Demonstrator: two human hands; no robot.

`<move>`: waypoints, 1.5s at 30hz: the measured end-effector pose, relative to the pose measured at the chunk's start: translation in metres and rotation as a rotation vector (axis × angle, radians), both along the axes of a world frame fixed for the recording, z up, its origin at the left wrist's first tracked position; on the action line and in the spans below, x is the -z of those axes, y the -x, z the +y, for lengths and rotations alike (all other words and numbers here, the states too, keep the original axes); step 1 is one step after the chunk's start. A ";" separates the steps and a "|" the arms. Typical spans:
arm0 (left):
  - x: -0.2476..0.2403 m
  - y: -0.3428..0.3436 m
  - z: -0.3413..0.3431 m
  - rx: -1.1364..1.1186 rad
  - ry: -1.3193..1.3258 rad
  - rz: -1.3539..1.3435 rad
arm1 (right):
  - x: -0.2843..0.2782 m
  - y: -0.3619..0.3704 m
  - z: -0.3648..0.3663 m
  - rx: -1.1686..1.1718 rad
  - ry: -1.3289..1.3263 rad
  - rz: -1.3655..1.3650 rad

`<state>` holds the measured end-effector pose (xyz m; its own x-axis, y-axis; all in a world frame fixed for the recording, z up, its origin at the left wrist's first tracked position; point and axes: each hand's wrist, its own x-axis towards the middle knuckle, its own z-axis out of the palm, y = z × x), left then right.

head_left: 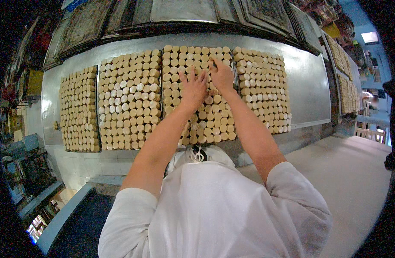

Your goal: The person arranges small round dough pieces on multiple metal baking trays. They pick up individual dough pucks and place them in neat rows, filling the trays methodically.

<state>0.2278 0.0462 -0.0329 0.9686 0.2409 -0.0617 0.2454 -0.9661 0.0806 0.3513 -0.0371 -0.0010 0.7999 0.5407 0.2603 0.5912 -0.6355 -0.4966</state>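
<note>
Reaching across the steel table point(307, 86), we lay both hands flat on the third tray point(164, 86) of four, the one straight ahead of us. Our left hand point(193, 88) rests palm down with its fingers spread over the pale round biscuits point(206, 124) near the middle of that tray. Our right hand point(222, 76) lies just beside it, a little farther up and toward the tray's right edge, fingers open and pressing on the rounds. The two hands sit close together, nearly touching, and neither is clamped on anything. The biscuits stand packed in tight rows, filling the tray from edge to edge. To the left lie two more full trays point(130, 101), and to the right another point(264, 88). Dark empty pans point(184, 10) lean along the far side of the table. Our white sleeves point(292, 189) fill the lower view.
</note>
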 end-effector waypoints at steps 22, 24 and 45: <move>-0.026 0.061 -0.028 0.065 0.076 0.102 | -0.033 0.073 -0.053 -0.004 0.098 0.225; -0.023 0.072 -0.036 0.100 0.148 0.095 | -0.022 0.081 -0.058 -0.002 0.105 0.189; -0.013 0.031 -0.052 0.099 -0.049 0.053 | -0.020 0.025 -0.050 -0.037 0.215 0.362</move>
